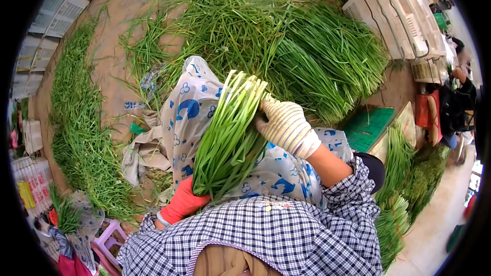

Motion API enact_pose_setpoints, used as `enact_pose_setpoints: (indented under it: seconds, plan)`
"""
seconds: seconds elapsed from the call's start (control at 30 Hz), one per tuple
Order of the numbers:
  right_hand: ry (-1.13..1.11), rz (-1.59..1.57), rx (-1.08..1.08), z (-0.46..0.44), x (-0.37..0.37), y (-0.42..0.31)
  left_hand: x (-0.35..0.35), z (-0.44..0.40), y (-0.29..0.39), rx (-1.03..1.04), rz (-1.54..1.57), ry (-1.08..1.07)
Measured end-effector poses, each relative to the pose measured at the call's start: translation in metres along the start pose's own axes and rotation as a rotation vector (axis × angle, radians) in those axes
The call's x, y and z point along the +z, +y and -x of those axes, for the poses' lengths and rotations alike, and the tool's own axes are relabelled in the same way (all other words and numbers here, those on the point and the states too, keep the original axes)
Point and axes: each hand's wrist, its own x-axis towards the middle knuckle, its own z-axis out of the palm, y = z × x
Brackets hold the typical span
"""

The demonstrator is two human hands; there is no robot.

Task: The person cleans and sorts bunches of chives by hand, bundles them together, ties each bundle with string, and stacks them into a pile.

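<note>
A thick bunch of garlic chives [227, 133] lies slanted over my lap, its pale cut ends pointing up and its green leaf tips down toward my waist. My left hand [185, 202], in an orange-red glove, is closed around the leafy lower end. Near the pale ends, my right hand [287, 127] in a cream striped knit glove grips the bunch from the right side, with its fingertips partly hidden behind the stems. Under the bunch, a clear plastic cover with blue prints [291, 174] drapes my legs.
Ahead on the floor lies a large heap of chives [327, 56], with loose leaves [87, 122] along the left. White crates [383, 15] stand at the upper right, beyond a green board [369, 127]. A purple stool [108, 236] is at lower left. Other people [455, 97] are at far right.
</note>
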Motion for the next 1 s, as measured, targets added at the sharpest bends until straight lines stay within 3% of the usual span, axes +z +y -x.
enact_pose_setpoints:
  seconds: [0.07,0.13,0.2,0.27,0.33,0.37,0.43,0.47,0.5,0.53,0.57,0.6,0.7,0.8,0.87,0.93,1.0]
  plan:
    - [0.051,0.127,0.006,-0.005,-0.003,0.007,-0.002,-0.001,-0.002,0.005,0.133,0.005]
    - [0.001,0.302,0.217,-0.032,-0.018,0.03,-0.006,-0.004,-0.008,-0.012,0.188,-0.015]
    - [0.399,0.183,0.022,-0.062,-0.045,0.066,-0.01,-0.006,-0.011,-0.031,0.241,-0.029]
    - [0.643,-0.177,0.031,-0.121,-0.081,0.115,-0.015,-0.008,-0.011,-0.07,0.283,-0.062]
    - [0.486,-0.869,0.285,-0.138,-0.149,0.081,-0.015,-0.009,-0.011,-0.061,0.27,-0.06]
    - [0.485,-0.871,0.28,-0.139,-0.16,0.071,-0.015,-0.008,-0.012,-0.059,0.264,-0.057]
    - [0.377,-0.335,0.219,-0.137,-0.174,0.045,-0.016,-0.008,-0.016,-0.048,0.269,-0.052]
    - [0.624,0.018,0.11,-0.126,-0.158,0.024,-0.016,-0.008,-0.018,-0.04,0.276,-0.053]
    - [0.708,0.064,-0.091,-0.108,-0.139,0.012,-0.016,-0.009,-0.019,-0.038,0.286,-0.052]
    - [0.525,0.025,-0.166,-0.094,-0.121,0.006,-0.016,-0.009,-0.02,-0.046,0.293,-0.062]
    - [0.507,0.042,-0.414,-0.079,-0.095,0.003,-0.017,-0.009,-0.021,-0.055,0.301,-0.07]
    - [0.356,0.268,-0.38,-0.062,-0.074,-0.014,-0.018,-0.01,-0.025,-0.06,0.31,-0.062]
    - [0.254,0.438,-0.326,-0.041,-0.019,-0.011,-0.029,-0.014,-0.029,-0.076,0.261,-0.112]
    - [0.181,0.546,-0.216,-0.038,-0.015,-0.014,-0.028,-0.016,-0.022,-0.066,0.27,-0.118]
    - [0.128,0.415,-0.144,-0.038,-0.022,-0.018,-0.029,-0.016,-0.015,-0.072,0.276,-0.139]
    - [0.225,0.101,-0.214,-0.037,-0.004,-0.008,-0.028,-0.016,-0.015,-0.076,0.289,-0.159]
    - [0.154,-0.16,-0.194,-0.039,0.011,0.006,-0.027,-0.015,-0.017,-0.089,0.298,-0.178]
